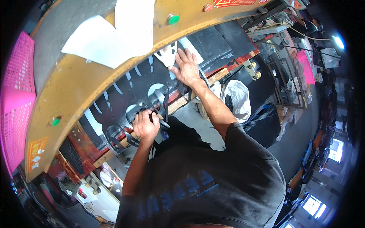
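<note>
A black sheet with rounded holes and narrow slits lies on the work table under the yellow machine. My left hand is closed at its near edge, gripping a black strip of the sheet; loose curved strips hang beside it. My right hand lies with fingers stretched out, nothing gripped, at the far end of the sheet. Its fingertips are beside a white piece with cut-out holes, partly under the machine's edge. A pale flat strip lies just beyond these fingers.
The yellow machine beam arches over the table, with a green button and hanging white paper. Stacked black sheets lie to the right. A pink basket stands left. A white bag stands below the table's right side.
</note>
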`<state>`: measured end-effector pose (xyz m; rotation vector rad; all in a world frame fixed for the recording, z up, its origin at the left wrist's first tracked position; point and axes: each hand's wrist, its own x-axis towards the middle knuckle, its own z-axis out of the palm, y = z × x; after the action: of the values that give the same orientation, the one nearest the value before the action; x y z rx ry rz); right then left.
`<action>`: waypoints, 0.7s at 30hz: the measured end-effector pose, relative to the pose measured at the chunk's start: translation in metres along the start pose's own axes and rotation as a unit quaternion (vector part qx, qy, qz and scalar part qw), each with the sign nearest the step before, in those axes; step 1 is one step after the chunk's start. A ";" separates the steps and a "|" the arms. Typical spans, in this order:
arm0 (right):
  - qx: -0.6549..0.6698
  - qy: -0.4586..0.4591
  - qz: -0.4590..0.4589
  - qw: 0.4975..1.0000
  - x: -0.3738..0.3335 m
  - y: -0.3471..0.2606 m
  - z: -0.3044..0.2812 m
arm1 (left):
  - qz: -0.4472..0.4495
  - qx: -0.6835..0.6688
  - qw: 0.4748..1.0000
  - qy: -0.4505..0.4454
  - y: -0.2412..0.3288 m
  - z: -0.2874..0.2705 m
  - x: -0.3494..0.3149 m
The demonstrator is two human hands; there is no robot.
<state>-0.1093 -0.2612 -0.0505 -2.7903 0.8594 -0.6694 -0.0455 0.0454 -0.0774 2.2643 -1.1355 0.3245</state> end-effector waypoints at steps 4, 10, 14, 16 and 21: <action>0.014 -0.003 0.019 1.000 0.001 0.001 0.001 | -0.005 -0.002 1.000 -0.019 0.004 -0.005 0.005; 0.023 -0.015 0.037 0.999 0.003 -0.003 0.001 | -0.014 -0.001 0.999 -0.050 0.008 -0.010 0.007; 0.036 -0.024 0.043 0.998 0.006 -0.002 0.002 | -0.018 -0.003 0.997 -0.069 0.006 -0.010 0.006; 0.060 -0.020 0.040 0.997 0.005 0.000 -0.001 | -0.009 0.004 0.998 -0.065 0.005 -0.009 0.006; 0.238 0.069 0.086 0.965 -0.021 0.008 -0.019 | 0.013 0.013 0.999 -0.037 0.005 -0.005 0.007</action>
<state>-0.1378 -0.2555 -0.0431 -2.2378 0.8226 -0.9083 -0.0444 0.0412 -0.0686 2.3032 -1.2051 0.2686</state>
